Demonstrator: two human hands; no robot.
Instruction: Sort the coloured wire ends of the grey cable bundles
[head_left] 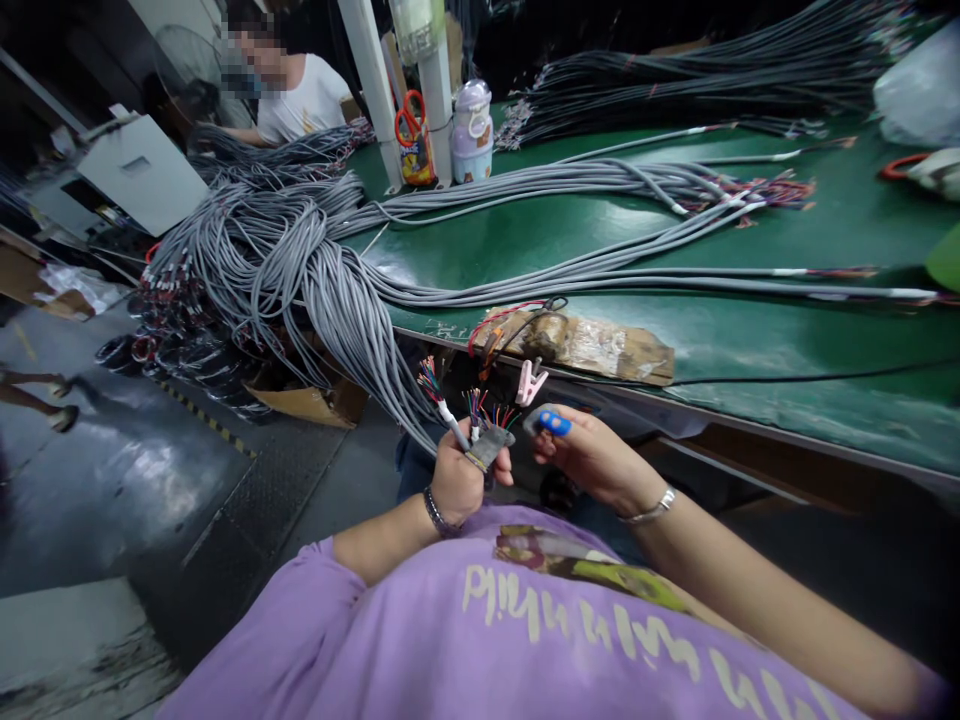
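My left hand (459, 476) is closed around the ends of grey cables (450, 415) whose stripped coloured wires fan out above my fist. My right hand (592, 455) is closed on a small tool with a blue handle (553, 423), held close to the wire ends. Both hands hover in front of my purple shirt, just below the edge of the green table (750, 330). A large bundle of grey cables (315, 260) hangs off the table's left end down toward my left hand.
A taped cardboard piece (600, 345) with red wires and a pink clip (531, 381) sits at the table edge. Bottles (471, 130) and orange scissors (409, 115) stand by white posts. More cable bundles (712, 60) lie far back. Another person (292, 90) sits at the far left.
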